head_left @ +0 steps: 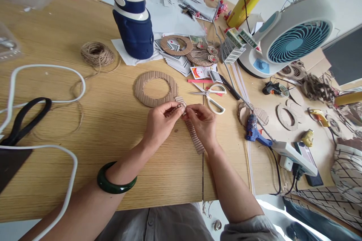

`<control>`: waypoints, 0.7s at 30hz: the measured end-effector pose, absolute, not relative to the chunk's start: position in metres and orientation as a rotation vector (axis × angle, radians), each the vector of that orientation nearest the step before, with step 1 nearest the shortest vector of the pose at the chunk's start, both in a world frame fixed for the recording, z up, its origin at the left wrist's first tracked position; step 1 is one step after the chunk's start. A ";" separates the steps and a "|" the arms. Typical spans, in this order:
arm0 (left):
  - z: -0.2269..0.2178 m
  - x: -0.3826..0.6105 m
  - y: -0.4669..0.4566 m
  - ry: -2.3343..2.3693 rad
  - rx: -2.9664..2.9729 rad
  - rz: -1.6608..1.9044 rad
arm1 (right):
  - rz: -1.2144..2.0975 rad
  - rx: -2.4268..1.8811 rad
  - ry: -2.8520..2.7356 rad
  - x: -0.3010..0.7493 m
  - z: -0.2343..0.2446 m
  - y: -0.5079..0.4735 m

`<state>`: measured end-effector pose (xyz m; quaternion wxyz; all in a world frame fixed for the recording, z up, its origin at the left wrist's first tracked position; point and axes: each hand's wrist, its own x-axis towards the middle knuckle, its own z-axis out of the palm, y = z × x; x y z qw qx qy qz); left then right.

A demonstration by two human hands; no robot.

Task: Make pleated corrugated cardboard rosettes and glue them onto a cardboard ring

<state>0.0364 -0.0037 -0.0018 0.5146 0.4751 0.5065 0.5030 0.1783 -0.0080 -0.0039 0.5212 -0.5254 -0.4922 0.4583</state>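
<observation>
Both my hands meet over the table, pinching a narrow strip of corrugated cardboard. My left hand is closed on its upper end, thumb and fingertips together. Close beside it, my right hand pinches the same area, and the ribbed tail of the strip hangs down past its palm onto the table. What the fingertips press exactly is partly hidden. Just beyond my left hand lies a flat corrugated cardboard ring. White-handled scissors rest partly spread behind my right hand.
A twine ball and a blue bottle stand at the back left. To the right are a blue glue gun, a power strip and a fan. A white cable loops at left. Another person's patterned sleeve shows at right.
</observation>
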 end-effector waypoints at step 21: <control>-0.005 0.039 0.000 1.120 0.870 1.166 | 1.054 -1.248 -1.213 0.178 -0.003 -0.010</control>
